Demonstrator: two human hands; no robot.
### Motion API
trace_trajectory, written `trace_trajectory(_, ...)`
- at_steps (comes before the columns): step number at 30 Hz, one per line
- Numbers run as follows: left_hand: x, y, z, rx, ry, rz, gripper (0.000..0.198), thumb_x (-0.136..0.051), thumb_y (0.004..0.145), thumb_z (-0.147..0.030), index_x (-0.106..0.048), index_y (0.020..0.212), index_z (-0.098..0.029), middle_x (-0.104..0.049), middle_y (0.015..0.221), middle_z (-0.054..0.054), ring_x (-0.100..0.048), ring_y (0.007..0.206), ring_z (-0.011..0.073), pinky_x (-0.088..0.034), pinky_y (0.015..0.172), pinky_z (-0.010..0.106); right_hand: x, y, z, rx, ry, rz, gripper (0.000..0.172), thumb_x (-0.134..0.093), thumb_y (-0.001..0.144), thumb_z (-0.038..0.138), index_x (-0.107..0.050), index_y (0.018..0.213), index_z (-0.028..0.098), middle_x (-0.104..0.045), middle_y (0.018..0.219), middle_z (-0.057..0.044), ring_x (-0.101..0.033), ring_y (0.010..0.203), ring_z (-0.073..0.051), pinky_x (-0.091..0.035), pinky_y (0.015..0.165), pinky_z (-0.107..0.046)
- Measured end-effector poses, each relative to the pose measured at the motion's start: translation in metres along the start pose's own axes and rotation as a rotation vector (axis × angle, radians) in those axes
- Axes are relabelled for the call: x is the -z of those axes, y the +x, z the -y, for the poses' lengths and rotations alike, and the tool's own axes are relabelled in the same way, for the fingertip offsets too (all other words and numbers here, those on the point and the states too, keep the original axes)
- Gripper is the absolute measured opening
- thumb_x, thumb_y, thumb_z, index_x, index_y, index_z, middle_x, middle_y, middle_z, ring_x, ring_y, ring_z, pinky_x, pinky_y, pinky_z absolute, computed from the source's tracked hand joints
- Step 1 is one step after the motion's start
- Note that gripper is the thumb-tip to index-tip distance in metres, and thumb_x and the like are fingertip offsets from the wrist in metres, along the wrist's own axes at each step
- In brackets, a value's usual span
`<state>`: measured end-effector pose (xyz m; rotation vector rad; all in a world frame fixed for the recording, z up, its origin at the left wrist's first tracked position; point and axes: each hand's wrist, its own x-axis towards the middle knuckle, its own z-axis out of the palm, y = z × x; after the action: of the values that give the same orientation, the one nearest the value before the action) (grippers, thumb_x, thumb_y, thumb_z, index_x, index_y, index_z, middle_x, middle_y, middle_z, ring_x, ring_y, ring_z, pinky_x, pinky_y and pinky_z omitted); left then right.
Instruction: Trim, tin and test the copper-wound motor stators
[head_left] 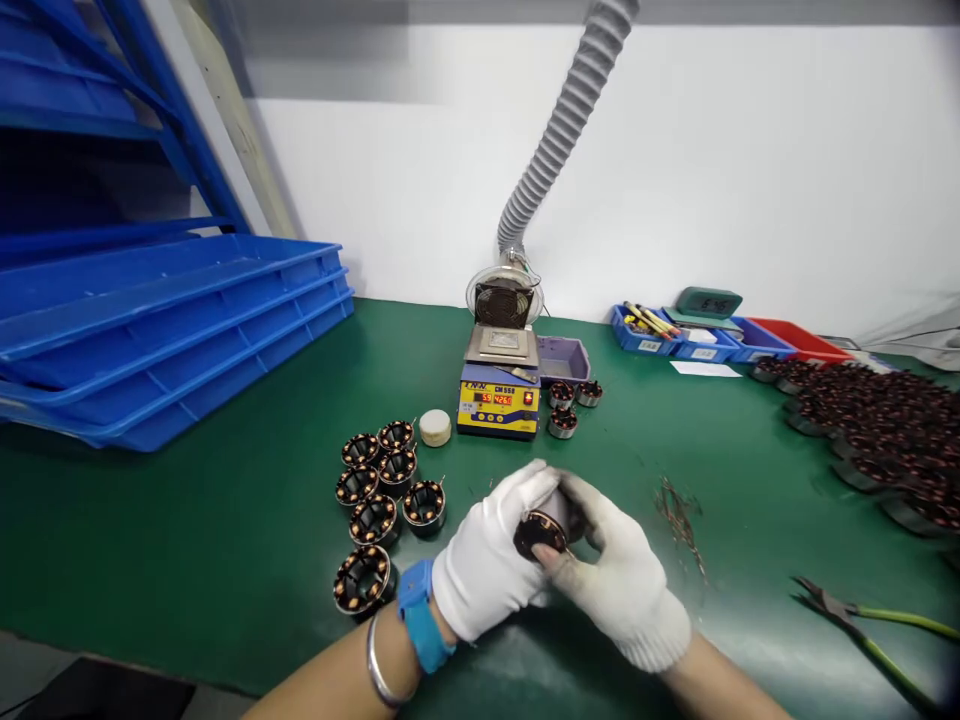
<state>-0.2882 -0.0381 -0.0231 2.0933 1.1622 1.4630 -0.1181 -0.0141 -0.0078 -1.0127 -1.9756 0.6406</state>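
Observation:
Both my hands wear white gloves and meet over the front middle of the green bench. Between them is a motor stator (541, 535), a ring with dark insides and copper windings, tilted toward me. My left hand (495, 550) wraps its left side. My right hand (611, 565) grips it from the right, with the thumb on its near rim; the glove's fingertips are stained dark. Part of the stator is hidden by the fingers. To the left of my hands stand several more stators (375, 520) in a loose group, beside a round white pad (435, 428).
A yellow-and-blue solder pot (498, 402) sits ahead, with a fume hose (574, 100) above. Several stators (562, 422) stand beside it. Wire scraps (679, 520) and green-handled cutters (840, 608) lie right, before massed stators (885, 430). Blue trays (172, 340) are stacked left.

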Motion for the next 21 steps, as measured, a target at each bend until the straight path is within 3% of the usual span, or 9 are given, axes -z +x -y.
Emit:
trace_trajectory(3,-0.004,0.001,-0.003,0.180,0.058,0.047,0.068,-0.063,0.074,-0.023,-0.041,0.138,-0.017,-0.060,0.129,0.013,-0.061,0.113,0.0272,-0.050,0.099,0.041,0.006,-0.003,-0.004,0.137,-0.173,-0.037,0.065,-0.072,0.075,0.038,-0.048,0.131,0.017,-0.064,0.117,-0.014,-0.065,0.100,-0.027,-0.058,0.081,-0.036)
trace_trajectory(6,0.003,0.005,-0.010,0.453,-0.080,0.178,0.035,-0.063,0.074,-0.027,-0.062,0.108,-0.019,-0.072,0.095,0.007,-0.068,0.082,0.0231,-0.056,0.072,0.033,0.013,-0.002,-0.002,0.097,-0.194,-0.045,0.064,-0.072,0.076,0.040,-0.049,0.130,0.015,-0.064,0.117,-0.014,-0.066,0.096,-0.026,-0.059,0.076,-0.033)
trace_trajectory(8,0.012,0.008,-0.014,0.583,-0.288,0.280,0.011,-0.059,0.078,-0.027,-0.064,0.083,-0.019,-0.068,0.071,0.001,-0.063,0.063,0.0165,-0.051,0.058,0.026,0.017,0.001,-0.002,0.020,-0.148,-0.039,0.062,-0.071,0.076,0.039,-0.051,0.129,0.014,-0.064,0.118,-0.014,-0.066,0.095,-0.025,-0.059,0.076,-0.032)
trace_trajectory(12,0.034,0.004,-0.020,0.695,-0.627,0.398,0.013,-0.056,0.080,-0.023,-0.063,0.070,-0.018,-0.053,0.045,-0.005,-0.048,0.039,0.0094,-0.039,0.043,0.022,0.023,0.007,-0.008,-0.140,-0.040,-0.078,0.063,-0.073,0.074,0.039,-0.052,0.129,0.016,-0.065,0.115,-0.012,-0.067,0.090,-0.023,-0.059,0.074,-0.031)
trace_trajectory(14,0.039,-0.001,-0.020,0.699,-0.706,0.242,0.014,-0.060,0.078,-0.027,-0.060,0.068,-0.018,-0.049,0.042,-0.006,-0.043,0.035,0.0085,-0.034,0.038,0.021,0.025,0.010,-0.009,-0.221,0.032,-0.112,0.065,-0.073,0.073,0.040,-0.052,0.129,0.017,-0.066,0.112,-0.011,-0.068,0.086,-0.022,-0.059,0.070,-0.031)
trace_trajectory(17,0.033,-0.001,-0.017,0.669,-0.589,-0.204,0.024,-0.050,0.088,-0.040,-0.062,0.087,-0.019,-0.063,0.064,0.000,-0.053,0.051,0.0112,-0.041,0.046,0.022,0.024,0.011,-0.004,-0.279,0.133,-0.108,0.065,-0.073,0.071,0.038,-0.052,0.129,0.015,-0.068,0.104,-0.011,-0.067,0.080,-0.021,-0.059,0.066,-0.031)
trace_trajectory(18,0.029,0.001,-0.016,0.658,-0.535,-0.237,0.028,-0.046,0.090,-0.043,-0.061,0.096,-0.019,-0.066,0.077,0.002,-0.057,0.061,0.0126,-0.045,0.052,0.023,0.023,0.011,-0.002,-0.277,0.145,-0.095,0.066,-0.073,0.071,0.038,-0.052,0.128,0.014,-0.068,0.103,-0.011,-0.067,0.079,-0.021,-0.059,0.065,-0.031)
trace_trajectory(19,0.025,0.003,-0.016,0.651,-0.496,-0.189,0.031,-0.045,0.091,-0.044,-0.061,0.100,-0.019,-0.066,0.086,0.004,-0.058,0.069,0.0140,-0.047,0.058,0.025,0.022,0.011,0.001,-0.268,0.143,-0.080,0.066,-0.074,0.070,0.038,-0.052,0.127,0.013,-0.068,0.102,-0.011,-0.067,0.078,-0.021,-0.058,0.065,-0.031)
trace_trajectory(21,0.019,0.007,-0.016,0.615,-0.454,-0.029,0.028,-0.051,0.089,-0.043,-0.062,0.090,-0.017,-0.063,0.086,0.004,-0.057,0.074,0.0147,-0.047,0.064,0.026,0.018,0.009,0.006,-0.254,0.117,-0.054,0.067,-0.075,0.068,0.038,-0.054,0.126,0.013,-0.068,0.100,-0.011,-0.066,0.076,-0.020,-0.058,0.064,-0.031)
